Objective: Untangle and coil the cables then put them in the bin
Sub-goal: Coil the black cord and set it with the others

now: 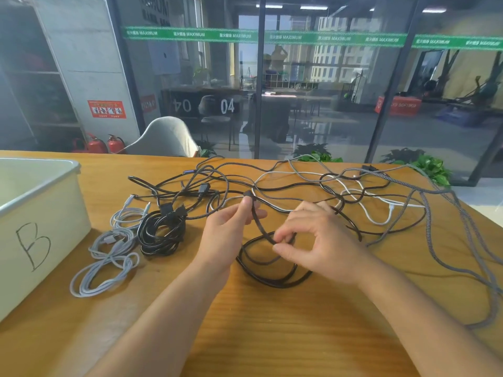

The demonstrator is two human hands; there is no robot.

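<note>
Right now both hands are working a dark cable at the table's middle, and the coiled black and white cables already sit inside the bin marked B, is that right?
Not quite. The head view shows the coiled black cable and the coiled white cables lying on the table beside the bin marked B, not inside it. The left hand and right hand do hold the dark cable mid-table.

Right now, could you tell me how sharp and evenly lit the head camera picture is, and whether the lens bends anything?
Head view: the hands, the left hand and the right hand, and the dark cable they pinch are sharp under soft, even light with faint shadows; the wide lens bows the table far edge and tilts the glass wall frames; reflections veil the glass.
</note>
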